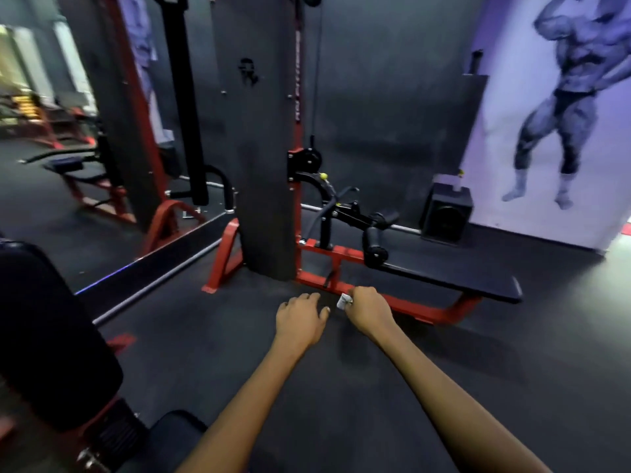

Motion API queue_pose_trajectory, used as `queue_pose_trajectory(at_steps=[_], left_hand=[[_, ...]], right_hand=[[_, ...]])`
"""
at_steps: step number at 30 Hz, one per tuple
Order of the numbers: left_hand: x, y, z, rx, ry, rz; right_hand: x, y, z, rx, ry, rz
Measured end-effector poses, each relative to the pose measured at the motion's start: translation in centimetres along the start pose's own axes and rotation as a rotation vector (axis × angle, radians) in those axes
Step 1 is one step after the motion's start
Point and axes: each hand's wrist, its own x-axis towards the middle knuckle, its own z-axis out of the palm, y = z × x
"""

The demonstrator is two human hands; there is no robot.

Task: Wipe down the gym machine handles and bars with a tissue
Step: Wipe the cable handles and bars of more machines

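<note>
Presently, tissue point(342, 300): small, white, crumpled, pinched in curled fingers of right hand point(367, 307), only a scrap protruding at the thumb side, the rest hidden in the fist. Left hand point(300, 317): just beside the right, palm down, fingers relaxed and slightly spread, holding nothing. Both forearms extended forward, above dark rubber floor point(341, 370). Beyond the hands: red machine frame point(409, 305), low rail partly covered by the right hand. Black padded bench point(454, 273) resting on that frame; black roller pads point(374, 247) at its near end. Dark upright column point(263, 148) with cable point(317, 80) alongside, top cut off. Mirror point(102, 148) at left, reflections blurred. Speaker box point(447, 216) against the far wall. Dark padded object point(51, 336) at lower left, cropped, unidentifiable.
</note>
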Motion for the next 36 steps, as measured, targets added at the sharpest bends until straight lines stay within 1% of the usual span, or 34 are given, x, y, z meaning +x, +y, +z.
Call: queue_pose_trajectory(at_steps=[6,10,13,18,23,27,30,31,33,36], left_hand=[[10.6,-2.7,1.2,-0.001,0.055,-0.158],[18.4,-4.9,0.4,0.001,0.127,-0.222],[23.7,-6.6,-0.9,-0.014,0.162,-0.262],[30.4,-11.0,-1.6,0.005,0.205,-0.36],[37.5,-16.5,-2.5,0.043,0.278,-0.456],[43.4,-20.9,-3.8,0.051,0.34,-0.537],[47.0,-24.0,-5.4,0.09,0.381,-0.58],[48.3,-25.2,-6.2,0.092,0.41,-0.598],[50.4,-27.5,-7.4,0.092,0.477,-0.636],[53.9,-30.6,-9.1,0.11,0.694,-0.635]], right_hand=[[12.9,-1.0,1.8,0.05,-0.049,-0.151],[21.3,-2.9,1.8,0.049,-0.095,-0.216],[27.9,-4.5,1.8,0.058,-0.086,-0.271],[36.4,-8.7,3.7,0.055,-0.131,-0.347],[44.8,-14.1,7.9,0.09,-0.172,-0.451],[51.1,-19.0,10.7,0.175,-0.223,-0.527],[55.9,-22.5,11.3,0.284,-0.265,-0.568],[57.9,-23.9,11.4,0.324,-0.26,-0.603],[60.7,-26.2,11.1,0.408,-0.195,-0.687],[64.5,-29.6,11.1,0.601,-0.056,-0.749]])
